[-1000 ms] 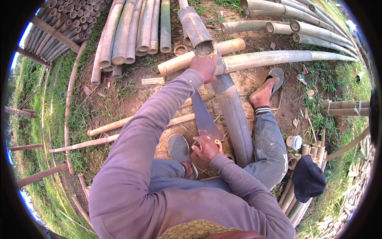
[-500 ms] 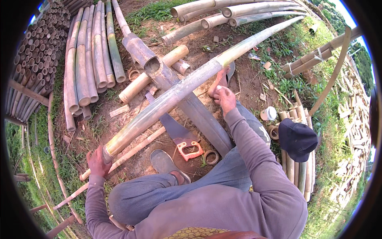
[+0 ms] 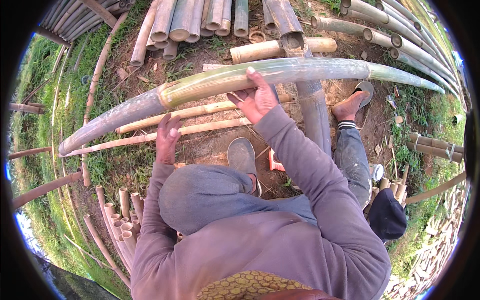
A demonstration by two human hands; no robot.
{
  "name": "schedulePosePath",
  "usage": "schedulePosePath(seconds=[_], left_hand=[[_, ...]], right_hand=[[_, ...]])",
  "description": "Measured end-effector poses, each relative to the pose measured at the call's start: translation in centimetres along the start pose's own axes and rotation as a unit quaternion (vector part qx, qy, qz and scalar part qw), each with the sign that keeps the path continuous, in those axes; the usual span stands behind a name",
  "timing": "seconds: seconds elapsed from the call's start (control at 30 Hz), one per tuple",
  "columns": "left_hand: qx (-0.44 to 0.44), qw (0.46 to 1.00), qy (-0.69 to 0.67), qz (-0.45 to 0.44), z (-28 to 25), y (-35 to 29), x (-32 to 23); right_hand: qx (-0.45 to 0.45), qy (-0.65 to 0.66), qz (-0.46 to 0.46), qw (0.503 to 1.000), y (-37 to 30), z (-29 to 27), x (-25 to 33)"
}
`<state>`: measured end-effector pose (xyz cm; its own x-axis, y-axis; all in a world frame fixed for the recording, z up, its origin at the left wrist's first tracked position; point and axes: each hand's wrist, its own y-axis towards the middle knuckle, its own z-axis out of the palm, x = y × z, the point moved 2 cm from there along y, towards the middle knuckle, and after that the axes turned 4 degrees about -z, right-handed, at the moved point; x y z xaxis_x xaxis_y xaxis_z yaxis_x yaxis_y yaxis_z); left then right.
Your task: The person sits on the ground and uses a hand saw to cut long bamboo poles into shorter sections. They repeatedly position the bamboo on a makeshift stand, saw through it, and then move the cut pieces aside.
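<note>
A long green-and-grey bamboo pole [image 3: 210, 86] lies across in front of me, resting over a thick dark bamboo beam [image 3: 314, 112]. My right hand [image 3: 257, 100] is at the pole's near side, its thumb overlapping the pole and its other fingers spread below. My left hand [image 3: 168, 140] is raised under the pole's left part, fingers apart, with nothing in it. Behind the left hand run two thin bamboo strips [image 3: 210, 128]. The orange handle of a handsaw [image 3: 275, 160] shows beside my right forearm, which hides part of the saw.
Cut bamboo poles [image 3: 180, 22] lie at the far left, more [image 3: 385, 37] at the far right. A short bamboo piece [image 3: 260, 50] crosses beneath the beam. Several short bamboo lengths [image 3: 125, 225] stand near left. A dark cap [image 3: 387, 214] rests on bamboo at right.
The pole has shifted left, its end now well beyond my left hand, which has let go of it. My right hand has moved from beside my foot to the pole. The view has turned left.
</note>
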<state>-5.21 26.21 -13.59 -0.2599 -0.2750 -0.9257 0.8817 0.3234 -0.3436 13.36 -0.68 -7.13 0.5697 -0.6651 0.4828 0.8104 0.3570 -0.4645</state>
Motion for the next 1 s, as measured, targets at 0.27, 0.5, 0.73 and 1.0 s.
schedulePosePath(seconds=[0.27,0.5,0.73,1.0], left_hand=[[-0.255,0.904,-0.341,0.045,-14.1,12.1,-5.8],[-0.379,0.857,-0.348,-0.016,-23.6,13.5,-5.1],[-0.441,0.869,-0.222,-0.045,-20.8,14.1,-2.3],[-0.336,0.915,-0.221,-0.03,-17.0,11.7,-0.3]], right_hand=[[0.208,-0.689,-0.285,0.633,-5.1,-2.7,3.2],[0.129,-0.85,-0.187,0.474,-5.8,-18.0,3.4],[0.172,-0.895,-0.206,0.356,-8.1,-20.6,-4.6],[0.14,-0.893,-0.192,0.381,-6.3,-17.3,-6.3]])
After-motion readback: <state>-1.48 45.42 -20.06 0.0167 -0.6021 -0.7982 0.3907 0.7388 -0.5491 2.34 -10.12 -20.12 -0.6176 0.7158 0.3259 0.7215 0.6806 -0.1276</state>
